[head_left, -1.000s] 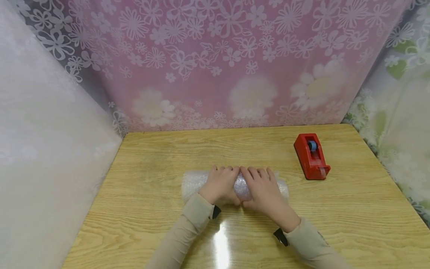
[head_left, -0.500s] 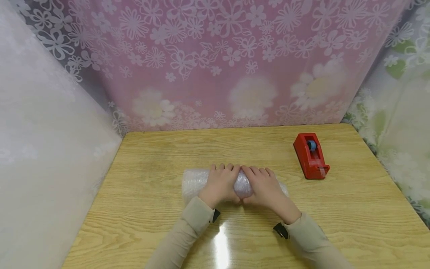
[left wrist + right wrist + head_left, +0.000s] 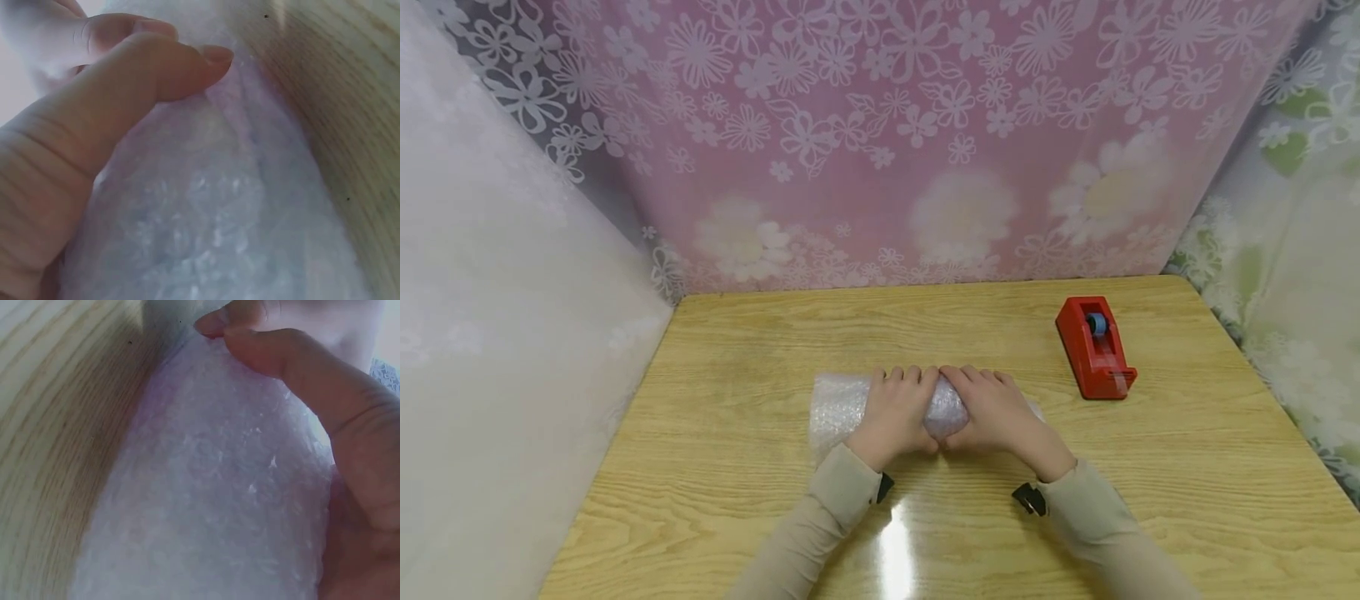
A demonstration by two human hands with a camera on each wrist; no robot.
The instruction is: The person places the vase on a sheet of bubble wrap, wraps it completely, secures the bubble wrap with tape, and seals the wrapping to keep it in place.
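A roll of bubble wrap (image 3: 838,407) lies crosswise on the wooden table, with a faint purple tint showing through its middle. My left hand (image 3: 893,418) grips it left of centre, fingers over the far side and thumb on the near side. Close beside it, my right hand (image 3: 998,417) holds the roll the same way on the right. The two thumbs nearly meet, as the left wrist view shows with the left thumb (image 3: 144,81) pressing the bubble wrap (image 3: 194,212). From the right wrist, the right thumb (image 3: 312,375) also presses on the wrap. What is inside the roll is hidden.
A red tape dispenser (image 3: 1093,348) with a blue-cored tape roll stands at the right rear of the wooden table (image 3: 737,500). Behind the table hangs a pink flowered curtain (image 3: 865,167); pale cloths hang at both sides.
Both hands have turned the roll slightly, and it has shifted a little away from me. More of its left end shows, less of its right. The tape dispenser stays in place.
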